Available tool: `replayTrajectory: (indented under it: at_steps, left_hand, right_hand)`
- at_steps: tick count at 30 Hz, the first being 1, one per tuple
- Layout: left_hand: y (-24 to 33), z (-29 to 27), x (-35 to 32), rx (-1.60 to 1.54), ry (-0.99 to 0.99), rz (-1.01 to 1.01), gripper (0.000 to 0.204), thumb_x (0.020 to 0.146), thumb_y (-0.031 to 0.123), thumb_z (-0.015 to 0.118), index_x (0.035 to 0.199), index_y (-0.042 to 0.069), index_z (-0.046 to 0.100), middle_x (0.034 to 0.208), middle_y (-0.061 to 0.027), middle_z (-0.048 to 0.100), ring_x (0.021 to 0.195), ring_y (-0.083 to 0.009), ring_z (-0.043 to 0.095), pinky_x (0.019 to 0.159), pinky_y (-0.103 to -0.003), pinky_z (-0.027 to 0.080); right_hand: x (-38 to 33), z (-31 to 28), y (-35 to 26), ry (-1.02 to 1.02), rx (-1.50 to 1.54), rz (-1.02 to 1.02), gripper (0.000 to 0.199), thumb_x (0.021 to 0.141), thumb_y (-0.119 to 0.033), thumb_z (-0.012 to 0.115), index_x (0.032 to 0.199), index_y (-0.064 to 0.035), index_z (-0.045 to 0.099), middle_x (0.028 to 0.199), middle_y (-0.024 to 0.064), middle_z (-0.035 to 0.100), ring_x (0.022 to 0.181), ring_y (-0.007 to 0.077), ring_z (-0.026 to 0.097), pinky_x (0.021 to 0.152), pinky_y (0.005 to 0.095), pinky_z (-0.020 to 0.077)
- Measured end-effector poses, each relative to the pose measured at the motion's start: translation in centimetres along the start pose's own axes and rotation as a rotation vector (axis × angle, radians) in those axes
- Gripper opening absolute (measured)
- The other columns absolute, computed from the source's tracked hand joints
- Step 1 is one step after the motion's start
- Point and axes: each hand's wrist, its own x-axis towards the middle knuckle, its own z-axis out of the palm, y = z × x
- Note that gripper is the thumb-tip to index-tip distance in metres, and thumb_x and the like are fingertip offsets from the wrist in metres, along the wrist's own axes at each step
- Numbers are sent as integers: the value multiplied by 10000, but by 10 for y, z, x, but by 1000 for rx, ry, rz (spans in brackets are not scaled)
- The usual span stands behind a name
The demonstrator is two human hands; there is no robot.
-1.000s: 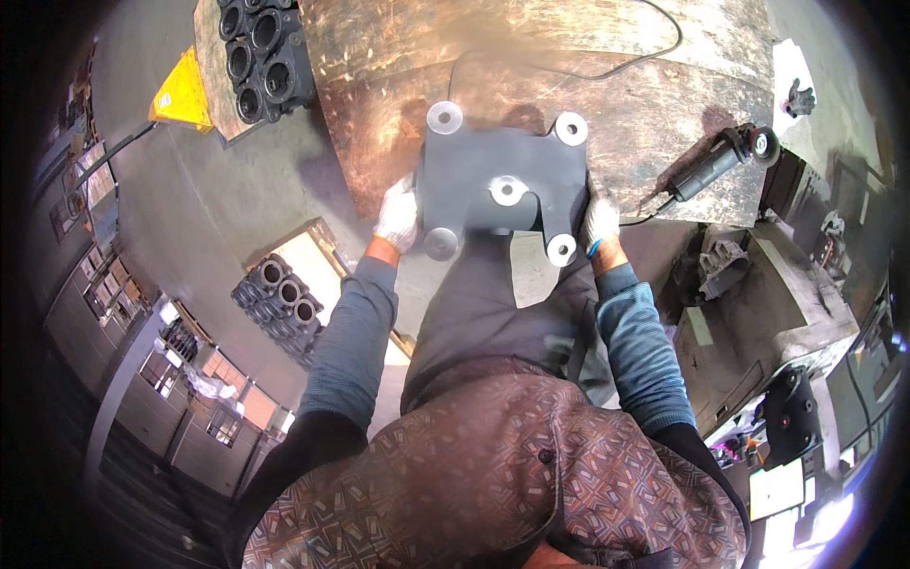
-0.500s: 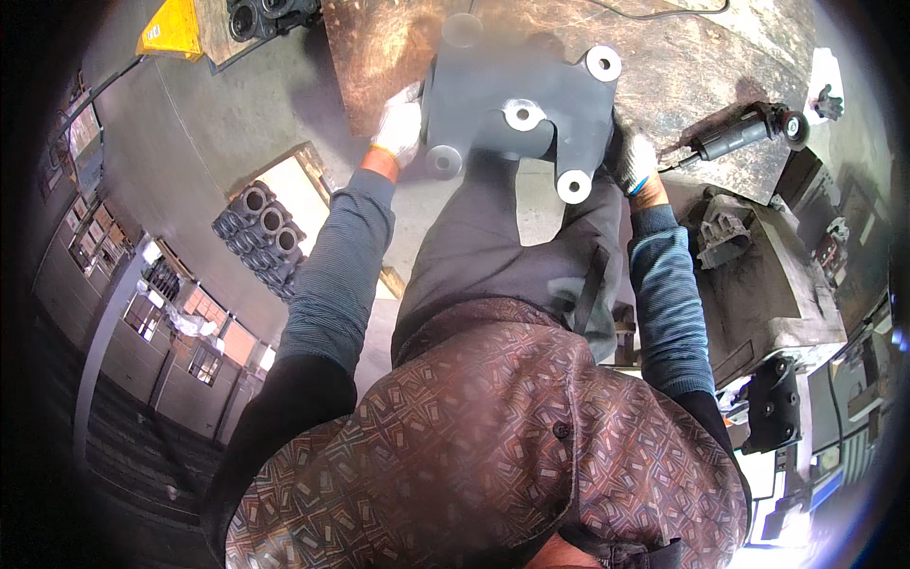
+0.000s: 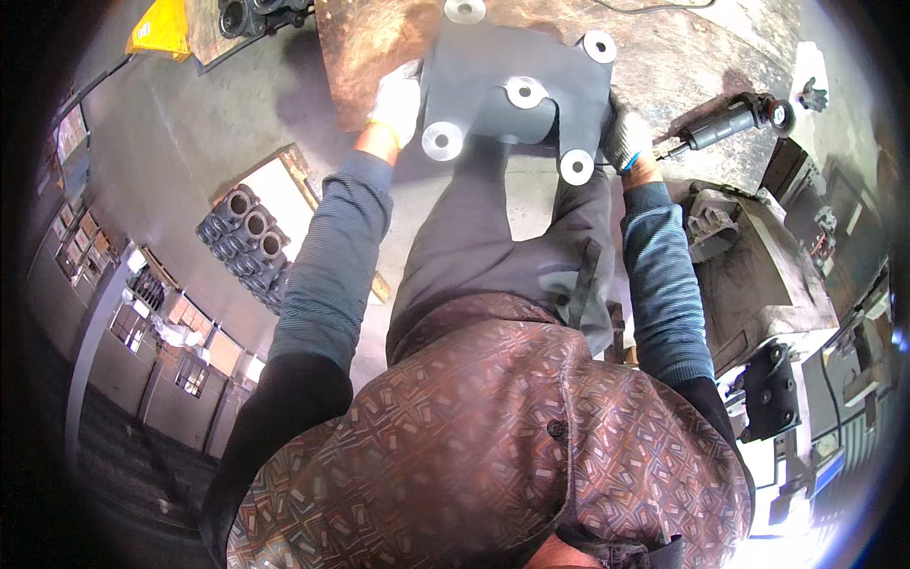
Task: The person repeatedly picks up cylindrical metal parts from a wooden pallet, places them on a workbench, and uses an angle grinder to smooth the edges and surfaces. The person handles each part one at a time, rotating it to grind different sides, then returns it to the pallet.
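Holding a dark grey casting (image 3: pixel 517 90) between them, the left hand (image 3: pixel 396 100) and right hand (image 3: pixel 624 140), both in white gloves, are clamped on its opposite edges. The left grips the side next to a round machined boss (image 3: pixel 442 141); the right grips the side above another boss (image 3: pixel 576 167). The casting hangs flat, boss faces up, between the two hands and out in front of the person's body, over the near edge of a rusty steel bench (image 3: pixel 379 47). An air grinder (image 3: pixel 725 123) lies on the bench just beyond the right hand. Stacked cylinder blocks (image 3: pixel 242 242) sit on the floor to the left.

Compared with a second ago, the casting sits higher in the view and farther over the bench, the arms more stretched, and the grips have not changed.
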Motion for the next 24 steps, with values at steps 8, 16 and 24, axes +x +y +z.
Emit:
replayTrajectory:
  at_steps: [8, 16, 24]
  left_hand:
    - [-24, -8, 22, -154, -8, -42, 314, 979, 66, 548, 1263, 0, 665, 1124, -83, 716, 964, -179, 691, 848, -320, 573]
    - [-7, -3, 14, -260, -26, -98, 338, 1009, 58, 456, 1259, 20, 680, 1112, -76, 722, 943, -180, 688, 821, -305, 561]
    - [5, 3, 6, -389, 27, -183, 348, 1019, 58, 453, 1301, 25, 654, 1158, -87, 714, 983, -204, 697, 861, -330, 574]
  right_hand:
    - [-1, -8, -2, -64, -182, -45, 404, 810, -125, 656, 1201, -27, 675, 997, 300, 699, 963, 461, 688, 841, 501, 559]
    - [-2, -11, -8, 0, -9, -88, 580, 793, -126, 665, 1360, -42, 582, 1172, 276, 678, 1105, 435, 655, 940, 449, 538]
    - [-5, -11, -8, 40, 166, -120, 387, 908, -130, 666, 1276, -20, 623, 1150, 244, 697, 1057, 327, 702, 847, 415, 556]
